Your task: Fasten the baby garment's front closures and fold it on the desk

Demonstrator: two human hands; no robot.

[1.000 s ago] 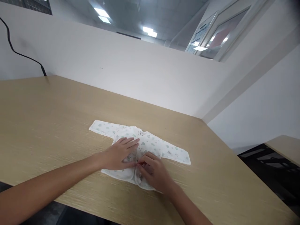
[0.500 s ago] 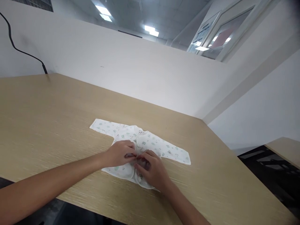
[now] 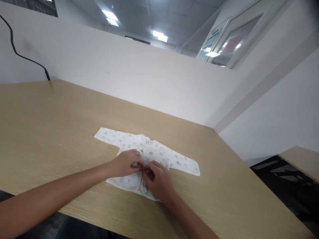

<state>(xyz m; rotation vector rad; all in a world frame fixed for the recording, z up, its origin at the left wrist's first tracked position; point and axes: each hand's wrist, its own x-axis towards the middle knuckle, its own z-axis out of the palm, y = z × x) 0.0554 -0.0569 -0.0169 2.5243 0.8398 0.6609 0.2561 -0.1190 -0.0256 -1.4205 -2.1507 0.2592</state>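
Observation:
A small white baby shirt [image 3: 159, 151] with a green and grey print lies face up on the table, its long sleeves spread to both sides. Over its front opening, my left hand [image 3: 127, 162] pinches the edge of the cloth between thumb and fingers. My right hand [image 3: 158, 179] meets it from the right, its fingertips closed on the other front edge. The two sets of fingertips nearly touch at the middle of the shirt. Whatever small part lies between them is hidden by the fingers.
The wooden table [image 3: 74, 109] runs back to a white partition [image 3: 139, 79]. A black cable [image 3: 27, 59] hangs down the partition at the left. To the right, beyond the table edge, stands a lower wooden surface [image 3: 302, 161] with a dark space beneath it.
My right thumb and fingers have closed more tightly together at the shirt's front. My left hand keeps its pinch. The whole view has shifted slightly.

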